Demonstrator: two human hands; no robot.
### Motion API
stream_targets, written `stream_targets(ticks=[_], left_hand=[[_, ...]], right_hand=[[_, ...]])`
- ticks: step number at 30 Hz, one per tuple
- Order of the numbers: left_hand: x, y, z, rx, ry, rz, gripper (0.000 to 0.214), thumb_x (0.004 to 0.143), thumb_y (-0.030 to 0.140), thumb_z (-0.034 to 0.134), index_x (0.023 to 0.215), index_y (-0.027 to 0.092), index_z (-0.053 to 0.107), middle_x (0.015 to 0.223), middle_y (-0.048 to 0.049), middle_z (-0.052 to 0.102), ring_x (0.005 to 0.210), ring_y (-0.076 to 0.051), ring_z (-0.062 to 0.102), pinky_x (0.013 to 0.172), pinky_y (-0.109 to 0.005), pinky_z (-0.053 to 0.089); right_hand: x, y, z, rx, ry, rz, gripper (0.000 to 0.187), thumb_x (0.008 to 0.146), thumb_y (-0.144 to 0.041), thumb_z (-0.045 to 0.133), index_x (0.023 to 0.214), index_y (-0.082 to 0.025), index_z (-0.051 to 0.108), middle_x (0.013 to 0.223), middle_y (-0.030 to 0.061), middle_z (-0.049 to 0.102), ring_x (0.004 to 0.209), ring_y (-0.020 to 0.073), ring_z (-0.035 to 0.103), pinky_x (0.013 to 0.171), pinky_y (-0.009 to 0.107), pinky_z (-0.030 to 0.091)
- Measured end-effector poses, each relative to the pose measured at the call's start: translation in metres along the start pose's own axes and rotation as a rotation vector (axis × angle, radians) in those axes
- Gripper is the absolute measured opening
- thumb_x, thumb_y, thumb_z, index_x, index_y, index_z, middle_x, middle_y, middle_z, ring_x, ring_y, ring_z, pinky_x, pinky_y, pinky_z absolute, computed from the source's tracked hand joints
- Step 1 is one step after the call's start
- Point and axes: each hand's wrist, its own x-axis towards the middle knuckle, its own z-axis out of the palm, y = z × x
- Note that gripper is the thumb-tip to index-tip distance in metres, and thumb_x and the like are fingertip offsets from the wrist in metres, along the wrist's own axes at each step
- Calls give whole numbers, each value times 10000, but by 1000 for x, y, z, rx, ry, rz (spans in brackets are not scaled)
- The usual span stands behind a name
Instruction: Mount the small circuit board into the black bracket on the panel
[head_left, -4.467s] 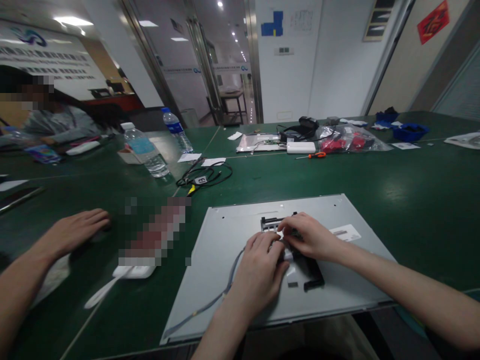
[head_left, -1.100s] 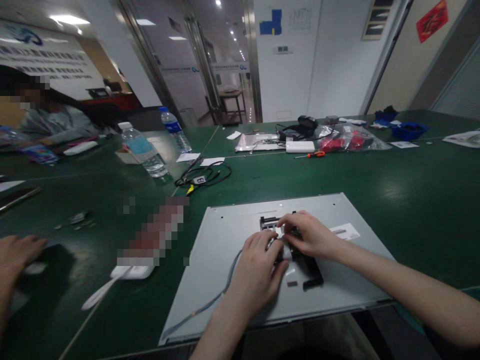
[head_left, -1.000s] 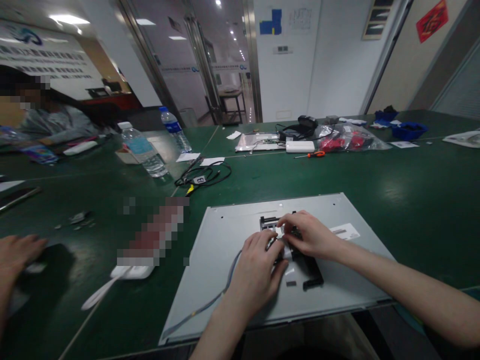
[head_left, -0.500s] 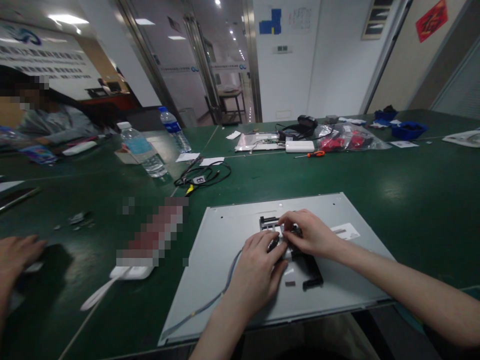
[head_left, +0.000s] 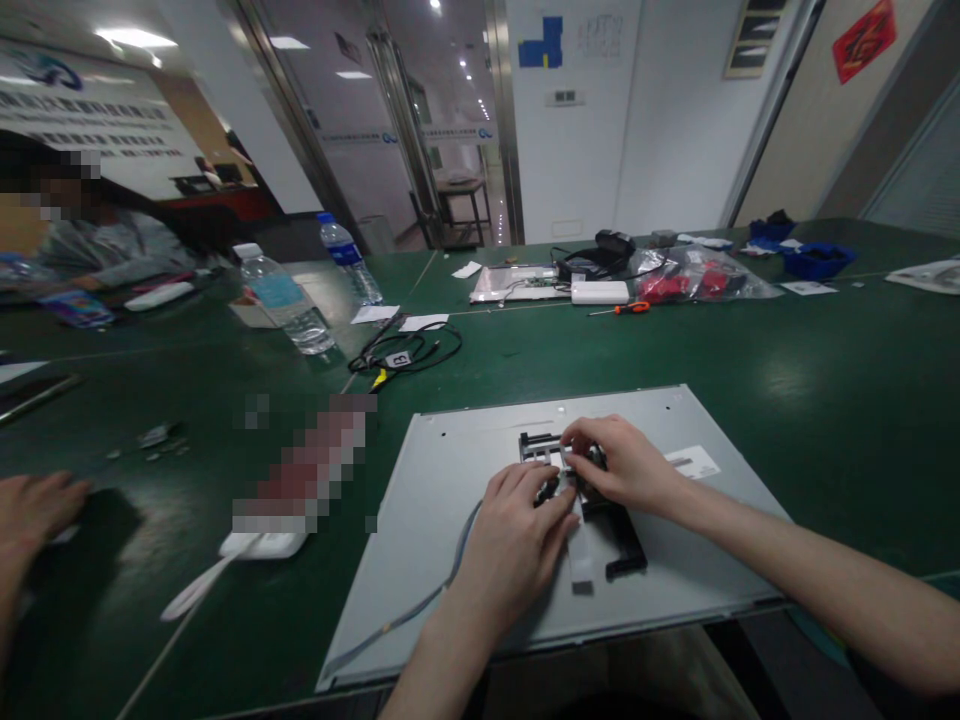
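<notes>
A flat silver metal panel (head_left: 420, 560) lies in front of me with a black bracket (head_left: 626, 540) at its middle. My left hand (head_left: 521, 510) rests over the bracket's left side, its fingers bent and the thumb and forefinger closed on a pale flat strip (head_left: 580, 560). The strip's lower end lies toward me on the panel. My right hand (head_left: 619, 460) comes from the right with its fingertips pinched at the upper part of the strip, beside the left fingertips. Fingers hide the exact contact. A grey ribbon cable (head_left: 459, 560) curves out from under my left hand.
A blurred white-edged device (head_left: 270, 543) with a strap lies left of the panel. Beyond are a coiled black cable (head_left: 405, 355), water bottles (head_left: 289, 300), an orange screwdriver (head_left: 630, 309) and bagged red parts (head_left: 697, 280). Another person's hand (head_left: 41, 510) is at the left edge.
The pale strip now shows longer below my fingers, reaching slightly nearer me. My right fingers have shifted a little; my left hand has barely moved.
</notes>
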Motion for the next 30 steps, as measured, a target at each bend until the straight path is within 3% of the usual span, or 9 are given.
stream_targets(ticks=[16,23,30], left_hand=[[-3,0,1,0,7,-61,309,829,250,604,1137,236,584,1262,-84,501,1191,-288,438,995,-513,378],[-4,-1,4,-29,39,-83,377,811,242,630,1178,270,551,1284,-74,463,1199,-295,428,979,-525,395],[-4,-2,6,-30,16,-97,395,827,240,597,1216,254,525,1278,-90,456,1201,-292,424,992,-507,386]], right_hand=[[1,0,-6,-4,-30,-65,37,838,-205,590,873,-194,596,773,1,659,743,146,575,777,318,375],[3,-6,-31,80,-347,-352,139,876,-281,569,846,-218,690,852,21,680,818,153,582,782,319,398],[1,-6,-35,3,-483,-427,157,873,-275,579,942,-264,720,1039,38,660,952,181,573,857,356,398]])
